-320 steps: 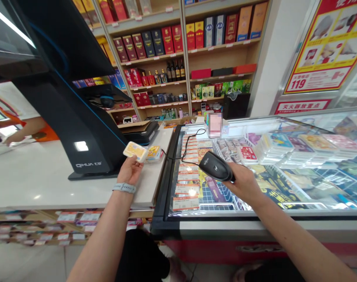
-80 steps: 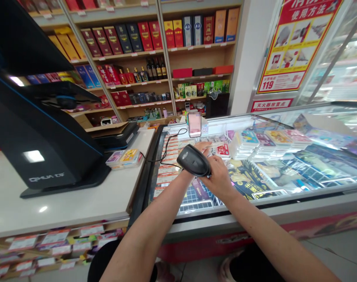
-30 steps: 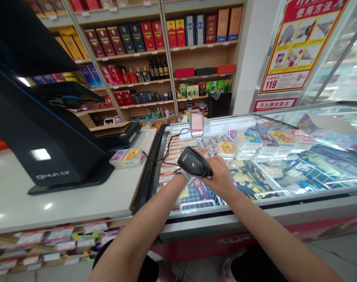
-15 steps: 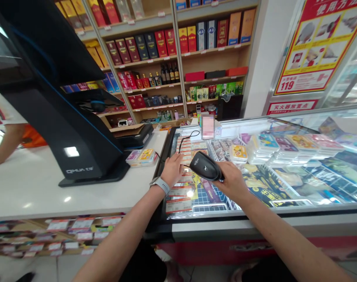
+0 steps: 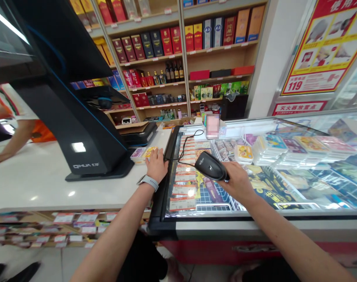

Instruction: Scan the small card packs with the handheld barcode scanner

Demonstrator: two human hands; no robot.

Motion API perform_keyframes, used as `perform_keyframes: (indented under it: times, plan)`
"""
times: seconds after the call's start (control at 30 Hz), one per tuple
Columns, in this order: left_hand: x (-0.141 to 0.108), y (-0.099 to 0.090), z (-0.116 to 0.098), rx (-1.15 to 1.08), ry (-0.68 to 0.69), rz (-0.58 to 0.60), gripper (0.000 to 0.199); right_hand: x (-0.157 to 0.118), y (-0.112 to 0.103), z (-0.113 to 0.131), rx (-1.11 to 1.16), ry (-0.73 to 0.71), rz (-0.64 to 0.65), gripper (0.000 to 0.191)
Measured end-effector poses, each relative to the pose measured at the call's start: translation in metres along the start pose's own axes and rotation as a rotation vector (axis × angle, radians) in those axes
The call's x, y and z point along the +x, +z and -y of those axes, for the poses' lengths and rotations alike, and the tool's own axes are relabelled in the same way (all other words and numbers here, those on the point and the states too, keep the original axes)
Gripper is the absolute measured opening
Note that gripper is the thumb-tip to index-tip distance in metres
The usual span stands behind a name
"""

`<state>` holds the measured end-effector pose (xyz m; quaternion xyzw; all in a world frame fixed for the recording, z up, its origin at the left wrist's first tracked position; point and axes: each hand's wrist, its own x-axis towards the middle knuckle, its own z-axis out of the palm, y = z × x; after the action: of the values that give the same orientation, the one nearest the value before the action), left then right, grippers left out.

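My right hand is wrapped round the handle of a black barcode scanner, held over the freezer's glass top. A thin black cable runs from the scanner across the freezer edge. On the white counter's right end, my left hand, with a watch on the wrist, has its fingers apart over the near right part of some small flat packs with purple and yellow labels. Its fingertips reach the yellow-labelled pack; whether they press on it I cannot tell.
A black checkout terminal stands on the white counter. Stacked clear boxes and a single yellow-labelled box lie on the freezer. Another person's arm rests at the far left. Filled shelves stand behind.
My left hand has moved left from above the freezer's price labels to the packs on the counter. My right hand still holds the scanner. The view has shifted slightly.
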<state>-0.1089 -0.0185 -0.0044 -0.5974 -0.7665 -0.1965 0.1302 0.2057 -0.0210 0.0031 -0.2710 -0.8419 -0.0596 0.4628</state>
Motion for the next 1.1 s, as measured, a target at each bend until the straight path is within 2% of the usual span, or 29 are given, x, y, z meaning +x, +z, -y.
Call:
perform_keyframes:
  times: [0.13, 0.23, 0.37, 0.63, 0.73, 0.9, 1.03, 1.1]
  plan:
    - [0.006, 0.005, 0.020, 0.089, -0.123, -0.045, 0.066, 0.000, 0.000, 0.000, -0.006, -0.007, -0.003, 0.025]
    - [0.006, 0.013, 0.034, 0.115, -0.167, -0.078, 0.063, 0.000, -0.001, 0.000, -0.003, -0.010, 0.004, 0.025]
    - [0.004, 0.014, 0.039, 0.150, -0.138, -0.108, 0.055, 0.000, -0.001, 0.000, 0.010, -0.010, 0.026, 0.026]
    - [0.003, 0.003, 0.038, 0.146, -0.106, -0.117, 0.035, 0.001, -0.001, 0.002, -0.002, -0.024, 0.024, 0.024]
    - [0.003, 0.000, 0.039, 0.121, -0.099, -0.116, 0.035, 0.001, -0.001, 0.002, -0.013, -0.026, 0.020, 0.025]
    - [0.004, 0.001, 0.045, 0.025, -0.099, -0.179, 0.036, -0.001, 0.000, 0.001, -0.032, -0.016, 0.046, 0.026]
    - [0.005, 0.003, 0.052, -0.125, -0.088, -0.275, 0.034, -0.002, 0.002, -0.001, -0.035, -0.031, 0.051, 0.028]
    - [0.006, 0.002, 0.055, -0.205, -0.127, -0.324, 0.033, -0.002, 0.003, -0.001, -0.041, -0.039, 0.049, 0.029]
